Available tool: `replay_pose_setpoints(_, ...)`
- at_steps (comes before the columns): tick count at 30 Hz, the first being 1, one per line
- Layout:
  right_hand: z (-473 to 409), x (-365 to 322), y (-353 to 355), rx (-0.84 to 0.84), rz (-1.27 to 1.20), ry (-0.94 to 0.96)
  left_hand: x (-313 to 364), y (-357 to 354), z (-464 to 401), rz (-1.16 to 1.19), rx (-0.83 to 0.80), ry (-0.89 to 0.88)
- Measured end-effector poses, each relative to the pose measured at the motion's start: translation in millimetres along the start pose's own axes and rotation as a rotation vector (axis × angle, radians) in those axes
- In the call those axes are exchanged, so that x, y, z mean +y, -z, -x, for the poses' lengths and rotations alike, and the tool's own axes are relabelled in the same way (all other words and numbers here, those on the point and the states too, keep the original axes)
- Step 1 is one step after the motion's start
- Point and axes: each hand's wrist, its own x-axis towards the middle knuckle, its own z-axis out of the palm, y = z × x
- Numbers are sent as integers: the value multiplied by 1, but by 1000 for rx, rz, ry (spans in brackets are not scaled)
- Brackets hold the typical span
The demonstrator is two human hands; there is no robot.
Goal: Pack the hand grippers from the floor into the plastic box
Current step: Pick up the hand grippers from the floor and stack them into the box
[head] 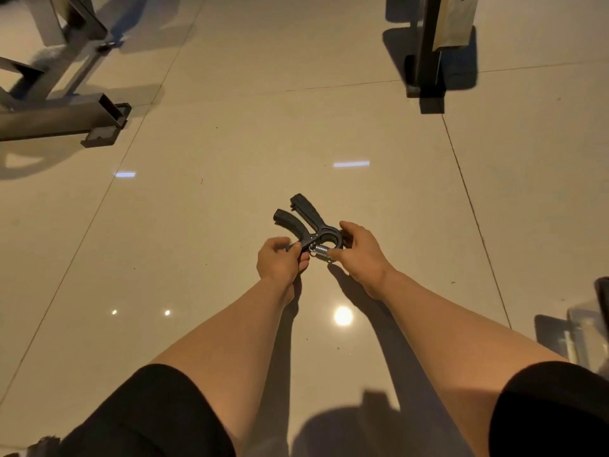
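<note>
A glossy beige tiled floor point(230, 199) fills the view, with dark grout lines and bright light spots reflected on it. A grey metal equipment frame point(59, 117) stands at the far left, and a dark upright post point(428, 54) on a flat foot at the far right. At the right edge a clear plastic box point(590, 328) is partly cut off. Two bare forearms in short black sleeves reach forward. Between them is a black hand gripper point(308, 225): two curved handles fanning away to the upper left, a ring-shaped head, and a silver coil spring point(322, 250) beneath it. The left hand point(280, 260) pinches the gripper near the spring's left end; the right hand point(357, 247) curls round the ring head. Whether the gripper touches the floor cannot be told.
</note>
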Motion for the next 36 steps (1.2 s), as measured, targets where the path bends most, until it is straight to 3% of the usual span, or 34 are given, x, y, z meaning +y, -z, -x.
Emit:
replay_pose_setpoints(7,25,6,27,77,87,20,-17,10,40,132,-155,79)
replay_pose_setpoints(14,77,-28,69,120,13,21,12,17,103,53,-293,12)
replay_pose_setpoints(16,101,-46,87,97,-30,43,26,14,126,-93,-296,-102)
replay_pose_setpoints(22,189,-90,157,53,-5,134,79,3,214,-402,-295,-716)
replay_pose_setpoints(26,251,-103,203,112,48,186,103,1,270,-578,-377,-884)
replay_pose_setpoints(29,301,-107,235,157,67,193,110,3,312,-574,-423,-829)
replay_pose_setpoints(31,329,-109,255,187,93,199,112,2,341,-490,-528,-735)
replay_pose_setpoints(36,372,-120,282,268,152,247,106,1,384,-438,-748,-710)
